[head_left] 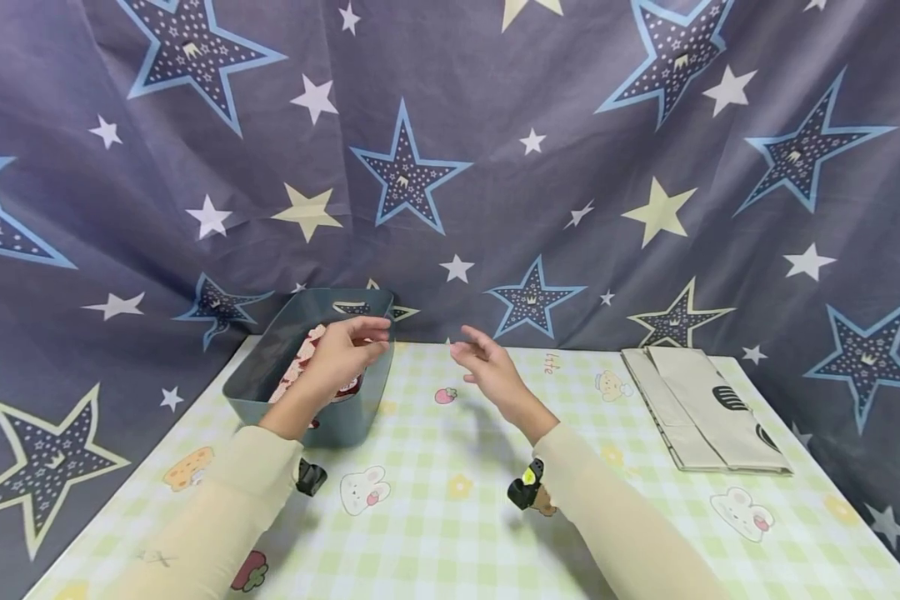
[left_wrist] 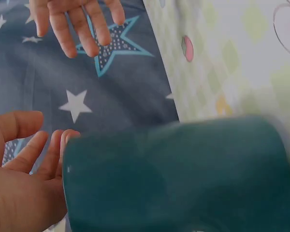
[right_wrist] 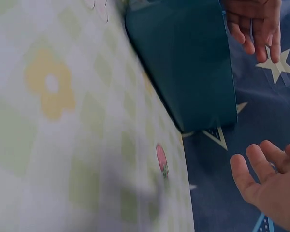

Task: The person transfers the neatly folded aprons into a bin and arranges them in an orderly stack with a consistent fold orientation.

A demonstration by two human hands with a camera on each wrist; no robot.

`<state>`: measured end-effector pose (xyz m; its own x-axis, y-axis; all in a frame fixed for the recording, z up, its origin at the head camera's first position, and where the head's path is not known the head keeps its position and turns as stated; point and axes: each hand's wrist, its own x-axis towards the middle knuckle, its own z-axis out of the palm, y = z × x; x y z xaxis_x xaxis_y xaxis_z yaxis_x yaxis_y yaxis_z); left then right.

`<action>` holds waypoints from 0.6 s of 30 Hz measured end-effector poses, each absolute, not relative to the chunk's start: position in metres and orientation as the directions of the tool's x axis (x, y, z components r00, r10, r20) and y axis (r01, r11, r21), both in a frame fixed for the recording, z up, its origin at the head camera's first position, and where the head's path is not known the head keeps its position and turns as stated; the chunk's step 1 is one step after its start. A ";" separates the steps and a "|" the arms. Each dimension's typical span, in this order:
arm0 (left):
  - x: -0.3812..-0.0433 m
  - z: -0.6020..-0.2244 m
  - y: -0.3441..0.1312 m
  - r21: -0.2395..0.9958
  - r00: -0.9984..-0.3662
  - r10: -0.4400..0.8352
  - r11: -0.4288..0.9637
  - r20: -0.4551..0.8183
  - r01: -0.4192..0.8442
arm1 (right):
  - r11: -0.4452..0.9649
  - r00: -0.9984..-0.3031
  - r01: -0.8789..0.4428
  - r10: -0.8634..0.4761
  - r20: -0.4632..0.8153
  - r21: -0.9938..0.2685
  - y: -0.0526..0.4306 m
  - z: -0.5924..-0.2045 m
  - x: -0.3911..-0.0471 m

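Note:
My left hand (head_left: 345,354) hovers over a dark teal plastic bin (head_left: 372,392), its fingers loosely bent and holding nothing. In the left wrist view the bin's wall (left_wrist: 179,179) overlaps the fingertips of this hand. Inside the bin lie a pink-and-red patterned item (head_left: 292,371) and a dark red item with a label (head_left: 350,389), both partly hidden by my hand and forearm. To the right of the bin, my right hand (head_left: 495,375) is raised above the table with relaxed fingers, facing the left one. The right wrist view shows it (right_wrist: 273,186) empty.
A folded cream cloth item (head_left: 708,408) with black prints lies at the table's right. The table (head_left: 450,500) wears a green-and-white checked cover with cartoon prints. Behind it hangs a dark star-patterned curtain (head_left: 465,108), close to the bin's back.

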<state>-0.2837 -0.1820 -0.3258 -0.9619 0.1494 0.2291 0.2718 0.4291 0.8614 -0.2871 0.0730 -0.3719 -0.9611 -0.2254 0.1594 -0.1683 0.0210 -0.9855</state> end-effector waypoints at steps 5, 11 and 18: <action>-0.282 -0.331 -0.167 0.846 -0.944 0.167 0.420 0.285 0.329 | 0.081 -0.964 -0.193 -0.203 0.174 -0.978 0.097 -0.374 -0.287; -0.279 -0.333 -0.144 0.871 -0.947 0.204 0.380 0.249 0.311 | 0.158 -0.966 -0.220 -0.174 0.192 -0.963 0.128 -0.378 -0.285; -0.272 -0.338 -0.118 0.900 -0.948 0.225 0.325 0.226 0.292 | 0.230 -0.966 -0.240 -0.153 0.208 -0.943 0.162 -0.384 -0.282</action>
<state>-0.2723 -0.1181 -0.3378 -0.9477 0.2255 0.2258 0.2916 0.3249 0.8997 -0.2820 0.1620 -0.3835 -0.9661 -0.1527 0.2084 -0.2398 0.2302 -0.9431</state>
